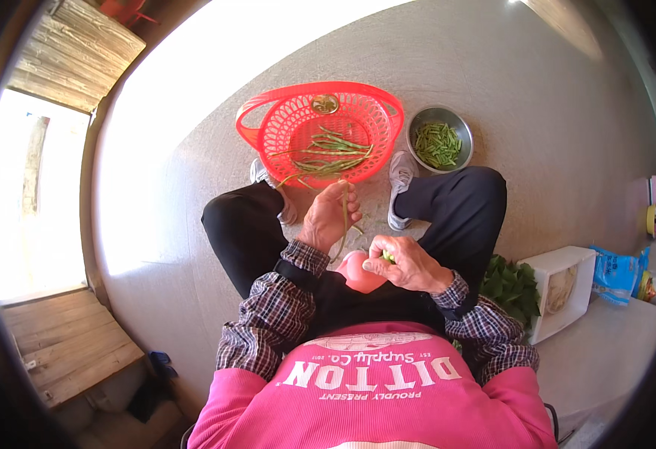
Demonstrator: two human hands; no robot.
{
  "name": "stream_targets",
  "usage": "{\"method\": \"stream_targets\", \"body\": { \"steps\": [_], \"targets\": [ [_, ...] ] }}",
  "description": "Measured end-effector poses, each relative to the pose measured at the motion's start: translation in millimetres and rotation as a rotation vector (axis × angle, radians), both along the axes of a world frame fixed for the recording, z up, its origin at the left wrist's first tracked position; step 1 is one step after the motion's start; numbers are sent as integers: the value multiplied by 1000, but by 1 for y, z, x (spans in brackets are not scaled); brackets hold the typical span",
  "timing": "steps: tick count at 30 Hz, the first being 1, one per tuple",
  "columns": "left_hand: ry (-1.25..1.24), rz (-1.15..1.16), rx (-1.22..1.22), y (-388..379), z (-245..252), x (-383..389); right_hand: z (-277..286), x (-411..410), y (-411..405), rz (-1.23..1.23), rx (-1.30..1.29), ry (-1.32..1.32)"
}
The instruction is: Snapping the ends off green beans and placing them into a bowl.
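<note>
My left hand (325, 219) grips a long green bean (345, 210) that hangs down past the wrist. Short green bean pieces (388, 256) are pinched in my right hand (412, 265), close to my lap. Just beyond the left hand, a red plastic basket (387, 132) with a raised handle holds several long green beans (333, 151). To its right on the floor, a round metal bowl (468, 134) contains many short-cut bean pieces (439, 145). A smooth pink object (359, 275) sits between my thighs, partly covered by the right hand; its kind is unclear.
Bean scraps (358, 229) lie on the grey floor (530, 112) between my shoes. At right are leafy greens (510, 286), a white foam box (561, 289) with something pale in it, and a blue plastic bag (614, 275). A wooden door (75, 342) stands at left.
</note>
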State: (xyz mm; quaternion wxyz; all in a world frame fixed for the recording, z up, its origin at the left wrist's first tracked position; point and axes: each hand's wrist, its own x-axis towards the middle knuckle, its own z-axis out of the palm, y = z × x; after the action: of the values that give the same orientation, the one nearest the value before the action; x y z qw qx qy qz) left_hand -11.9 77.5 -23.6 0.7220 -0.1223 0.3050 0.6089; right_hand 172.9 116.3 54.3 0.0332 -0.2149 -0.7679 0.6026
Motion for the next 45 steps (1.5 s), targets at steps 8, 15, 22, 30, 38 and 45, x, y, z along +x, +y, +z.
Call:
{"method": "stream_targets", "body": {
  "steps": [8,15,22,30,38,45],
  "targets": [
    [242,-398,-60,89,1,27,-44,1,5,-287,231,129],
    [434,-650,-37,195,-46,66,-43,18,49,-697,81,-13],
    [610,-767,-77,270,-110,80,-49,19,63,-761,-167,100],
    [668,-758,18,291,-155,100,-42,25,82,-811,-345,149],
    [1007,-734,569,290,-215,78,-33,24,93,-856,-948,200],
    [651,-723,-180,304,-140,110,-37,26,86,-805,-1028,275]
  ]
}}
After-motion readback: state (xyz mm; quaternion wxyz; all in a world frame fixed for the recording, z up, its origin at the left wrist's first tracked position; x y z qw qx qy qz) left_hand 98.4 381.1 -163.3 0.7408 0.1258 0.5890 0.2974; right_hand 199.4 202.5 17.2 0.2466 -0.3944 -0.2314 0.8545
